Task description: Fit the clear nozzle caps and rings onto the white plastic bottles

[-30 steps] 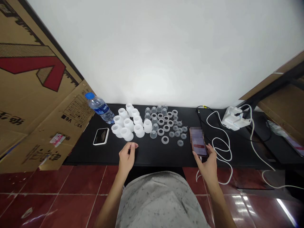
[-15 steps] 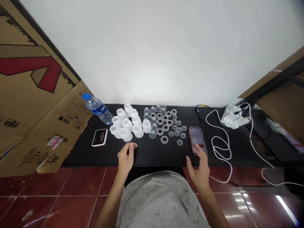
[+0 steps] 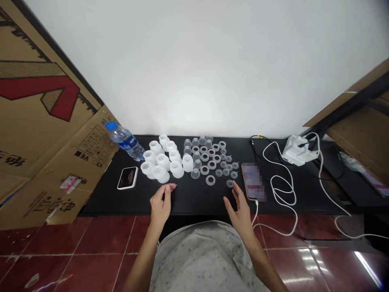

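My left hand (image 3: pixel 161 203) is at the table's front edge, fingers loosely curled together and no object visible in them. Just beyond it stand several white hollow plastic bottle-shaped pieces (image 3: pixel 163 161). My right hand (image 3: pixel 240 210) is open, thumb and fingers apart, between the phone and the small parts. Its fingertips reach the edge of a small clear disc with a tab (image 3: pixel 229 183); whether they touch it I cannot tell. More such discs lie behind it. Several translucent rings (image 3: pixel 210 180) and clear dome-shaped caps (image 3: pixel 195 173) are spread at the middle of the black table (image 3: pixel 194 198).
A phone (image 3: pixel 252 182) with a white cable lies right of my right hand. Farther right are a white power strip (image 3: pixel 299 150) and looped cords. On the left are a white-framed device (image 3: pixel 127 178), a water bottle (image 3: pixel 126 141) and a cardboard box (image 3: pixel 45 154). A white wall rises behind.
My right hand has moved left, off the phone and to the nearest clear disc. The phone's lower end and cable plug now show. My left hand has stayed in place.
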The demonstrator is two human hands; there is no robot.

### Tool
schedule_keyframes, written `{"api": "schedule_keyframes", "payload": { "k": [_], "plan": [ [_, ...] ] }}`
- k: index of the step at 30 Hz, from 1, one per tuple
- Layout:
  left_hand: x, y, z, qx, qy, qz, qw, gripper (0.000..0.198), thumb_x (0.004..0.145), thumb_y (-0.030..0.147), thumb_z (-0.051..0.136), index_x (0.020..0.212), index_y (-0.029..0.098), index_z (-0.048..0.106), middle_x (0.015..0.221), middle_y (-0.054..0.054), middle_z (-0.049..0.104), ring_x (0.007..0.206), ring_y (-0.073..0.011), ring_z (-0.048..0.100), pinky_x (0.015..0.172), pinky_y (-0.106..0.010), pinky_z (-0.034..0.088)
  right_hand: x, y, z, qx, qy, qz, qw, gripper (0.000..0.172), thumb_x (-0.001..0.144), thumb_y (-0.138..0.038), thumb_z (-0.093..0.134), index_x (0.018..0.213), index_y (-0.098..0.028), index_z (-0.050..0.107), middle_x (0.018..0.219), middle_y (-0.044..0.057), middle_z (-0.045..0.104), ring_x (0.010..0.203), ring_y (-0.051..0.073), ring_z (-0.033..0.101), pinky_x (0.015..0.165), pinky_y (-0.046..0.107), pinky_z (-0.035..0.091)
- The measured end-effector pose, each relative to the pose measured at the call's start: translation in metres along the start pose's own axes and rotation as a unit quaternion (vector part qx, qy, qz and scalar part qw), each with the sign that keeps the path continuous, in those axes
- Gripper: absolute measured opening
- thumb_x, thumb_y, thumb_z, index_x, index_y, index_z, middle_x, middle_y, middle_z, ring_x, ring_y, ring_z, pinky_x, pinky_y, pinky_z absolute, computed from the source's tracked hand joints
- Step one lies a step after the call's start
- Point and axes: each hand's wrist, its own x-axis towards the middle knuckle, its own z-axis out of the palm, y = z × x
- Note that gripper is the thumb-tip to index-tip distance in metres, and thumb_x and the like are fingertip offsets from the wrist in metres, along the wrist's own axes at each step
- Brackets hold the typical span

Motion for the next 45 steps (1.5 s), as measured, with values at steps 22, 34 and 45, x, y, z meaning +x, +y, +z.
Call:
{"api": "schedule_keyframes", "payload": {
  "k": [22, 34, 45],
  "plan": [
    [0.000, 0.005, -0.009, -0.046, -0.060, 0.018, 0.997, 0.042, 0.112, 0.050, 0.048, 0.125, 0.026, 0.079, 0.128, -0.009, 0.082, 0.120, -0.0296, 0.077, 0.110, -0.047, 0.060, 0.039, 0.005, -0.005, -0.078, 0.067, -0.032, 0.994, 0.037, 0.105, -0.050, 0.063, 0.126, -0.023, 0.076, 0.122, 0.015, 0.079, 0.100, 0.029, 0.075, 0.087, 0.048, 0.064],
    [0.003, 0.012, -0.008, -0.268, -0.198, -0.061, 0.941, 0.070, 0.107, 0.068, 0.042, 0.156, 0.021, 0.060, 0.162, -0.018, 0.059, 0.152, -0.0374, 0.055, 0.126, -0.059, 0.046, 0.046, -0.002, 0.011, -0.011, 0.075, 0.003, 0.997, 0.037, 0.105, -0.050, 0.065, 0.124, -0.021, 0.078, 0.123, 0.015, 0.081, 0.109, 0.031, 0.077, 0.101, 0.051, 0.061],
    [0.006, 0.011, -0.009, -0.490, -0.187, -0.156, 0.837, 0.065, 0.105, 0.059, 0.049, 0.152, 0.017, 0.065, 0.168, -0.017, 0.052, 0.163, -0.0395, 0.037, 0.139, -0.060, 0.014, 0.039, -0.002, 0.013, 0.151, 0.061, 0.096, 0.982, 0.049, 0.096, -0.058, 0.075, 0.132, -0.024, 0.076, 0.140, 0.015, 0.076, 0.129, 0.035, 0.072, 0.116, 0.057, 0.054]
  ]
}}
